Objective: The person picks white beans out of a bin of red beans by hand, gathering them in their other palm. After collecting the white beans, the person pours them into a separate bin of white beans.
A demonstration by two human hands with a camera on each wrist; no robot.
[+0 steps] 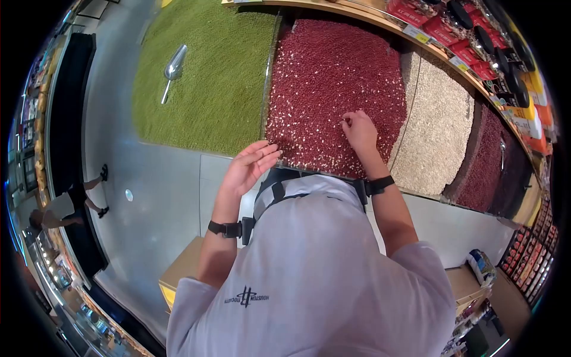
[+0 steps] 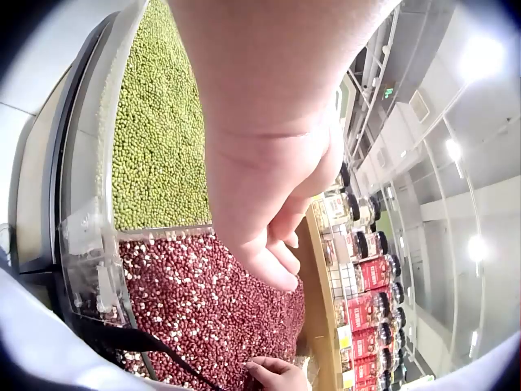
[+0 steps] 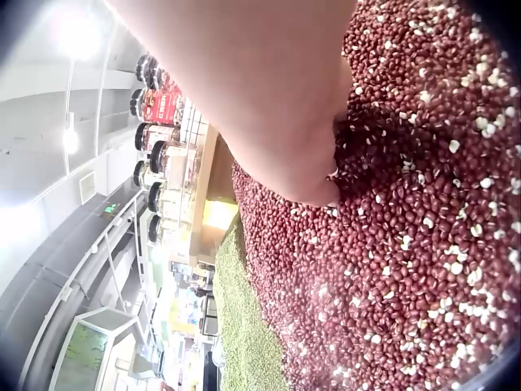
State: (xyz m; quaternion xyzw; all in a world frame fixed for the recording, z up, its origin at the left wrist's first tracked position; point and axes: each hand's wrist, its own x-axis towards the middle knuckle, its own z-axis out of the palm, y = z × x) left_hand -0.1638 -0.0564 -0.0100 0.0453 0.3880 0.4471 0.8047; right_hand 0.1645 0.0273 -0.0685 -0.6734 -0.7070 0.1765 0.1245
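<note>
Small red beans (image 1: 333, 65) fill a wide bin, with many white flakes or kernels (image 1: 289, 122) scattered through them. My right hand (image 1: 361, 134) is low over the right part of these beans, its fingers bent and the thumb near the forefinger. The right wrist view shows this hand right at the beans, its fingertips hidden behind the hand; I cannot tell whether it pinches anything. At the bin's front left corner my left hand (image 1: 253, 166) hovers with the palm turned up and the fingers loosely extended together.
Green mung beans (image 1: 208, 77) with a metal scoop (image 1: 173, 68) lie left of a clear divider (image 1: 272, 65). Pale grains (image 1: 437, 119) and more red beans (image 1: 483, 160) lie to the right. A shelf with red packages (image 1: 410, 12) and dark-lidded jars borders the back. Another person (image 1: 62, 208) is far left.
</note>
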